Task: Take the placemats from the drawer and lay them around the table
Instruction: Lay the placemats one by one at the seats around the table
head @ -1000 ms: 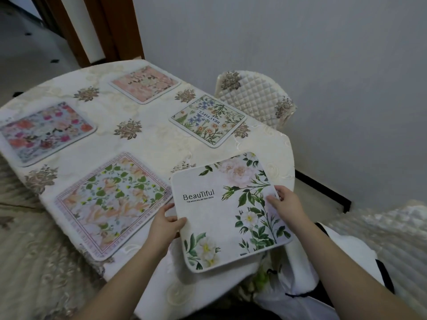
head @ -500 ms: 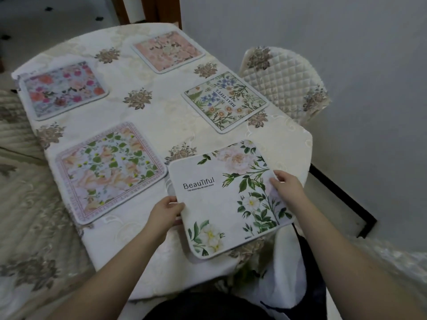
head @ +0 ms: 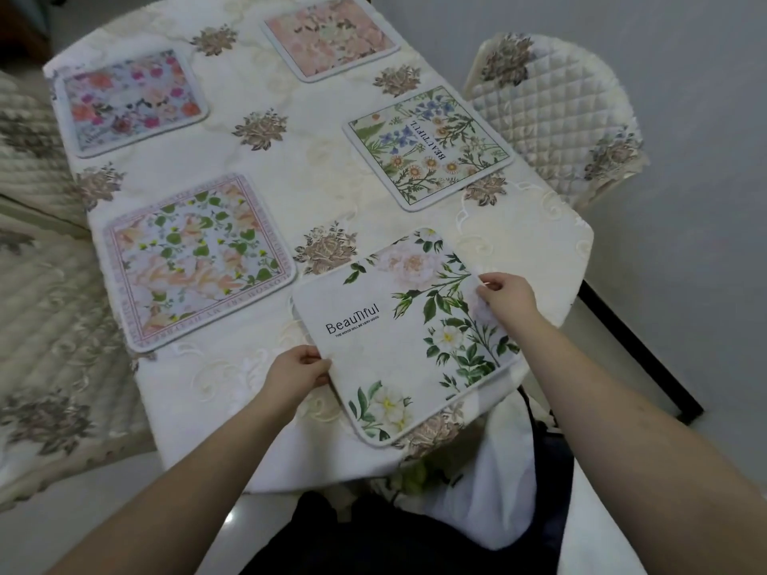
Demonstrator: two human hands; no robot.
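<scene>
A white placemat printed "Beautiful" with green leaves and pale flowers (head: 398, 338) lies at the near right corner of the table (head: 299, 168), its near corner reaching the table's edge. My left hand (head: 296, 373) pinches its left edge. My right hand (head: 508, 300) holds its right edge, fingers curled onto the mat. Several other floral placemats lie flat on the table: a peach and green one (head: 195, 259) at near left, a pink and blue one (head: 130, 99) at far left, a pale pink one (head: 330, 35) at the far end, and a wildflower one (head: 429, 147) at right.
A cream embroidered cloth covers the table. A quilted chair (head: 556, 114) stands at the right side by the grey wall. Another padded seat (head: 45, 325) sits to the left. White and dark fabric (head: 510, 483) lies below the near table edge.
The view has dropped and closed in on the table. The white placemat went from held over the near corner to lying on the cloth; both hands keep their hold on its edges.
</scene>
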